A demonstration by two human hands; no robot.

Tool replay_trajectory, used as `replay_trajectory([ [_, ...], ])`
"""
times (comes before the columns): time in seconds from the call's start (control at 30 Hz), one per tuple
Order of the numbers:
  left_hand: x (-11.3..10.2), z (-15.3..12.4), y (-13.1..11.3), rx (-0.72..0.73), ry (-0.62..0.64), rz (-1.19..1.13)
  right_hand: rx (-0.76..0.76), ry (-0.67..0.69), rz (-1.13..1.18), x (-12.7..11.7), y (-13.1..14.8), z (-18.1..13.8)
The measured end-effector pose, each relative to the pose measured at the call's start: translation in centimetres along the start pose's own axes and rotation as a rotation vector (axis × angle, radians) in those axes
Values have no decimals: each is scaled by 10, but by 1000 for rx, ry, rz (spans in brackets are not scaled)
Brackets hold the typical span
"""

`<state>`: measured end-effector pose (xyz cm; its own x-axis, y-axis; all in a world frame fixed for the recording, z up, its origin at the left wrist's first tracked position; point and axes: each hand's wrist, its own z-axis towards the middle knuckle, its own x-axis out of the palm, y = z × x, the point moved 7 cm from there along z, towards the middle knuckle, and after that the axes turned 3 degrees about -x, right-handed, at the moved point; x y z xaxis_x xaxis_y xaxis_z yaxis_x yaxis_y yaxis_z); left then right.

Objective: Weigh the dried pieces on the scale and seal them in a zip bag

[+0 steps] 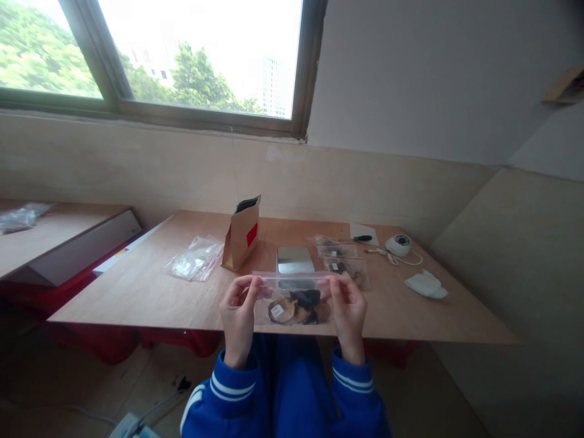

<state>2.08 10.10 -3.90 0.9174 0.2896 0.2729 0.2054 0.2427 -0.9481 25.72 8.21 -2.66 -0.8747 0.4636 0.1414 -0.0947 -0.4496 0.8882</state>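
Note:
I hold a clear zip bag [296, 301] with dark and brown dried pieces inside, up in front of me over the near edge of the wooden table [150, 292]. My left hand [238, 313] pinches the bag's top left corner. My right hand [349, 310] pinches its top right corner. Both hands have fingers closed on the bag's sealed strip. Blue sleeves with white stripes cover my wrists.
On the table stand a brown paper pouch [241, 234] with a red label, a small metal scale [295, 260], a pile of empty clear bags [195, 258], two filled zip bags [342, 258], a green-handled tool [362, 238], a white round device [398, 244] and crumpled tissue [426, 285].

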Motion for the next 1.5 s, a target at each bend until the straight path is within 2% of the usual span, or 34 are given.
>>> replay_trajectory([
  [0.13,-2,0,-3,17,7,42,3,-12,-10,0,0,-2],
  [0.37,-1,-8,-5,103,-160,35,23,0,52,11,-3,0],
  [0.63,1,-10,4,78,-214,-65,223,143,213,27,-28,-3],
  [0.9,-1,-5,8,38,-140,-167,203,117,174,21,-31,-3],
  [1.1,-6,-5,1,99,-155,-65,208,110,171,20,-32,-3],
  [1.23,-7,-3,2,73,-161,-53,165,120,150,20,-28,-2],
  [1.5,10,-3,5,32,46,-25,54,58,75,21,-11,-1],
])
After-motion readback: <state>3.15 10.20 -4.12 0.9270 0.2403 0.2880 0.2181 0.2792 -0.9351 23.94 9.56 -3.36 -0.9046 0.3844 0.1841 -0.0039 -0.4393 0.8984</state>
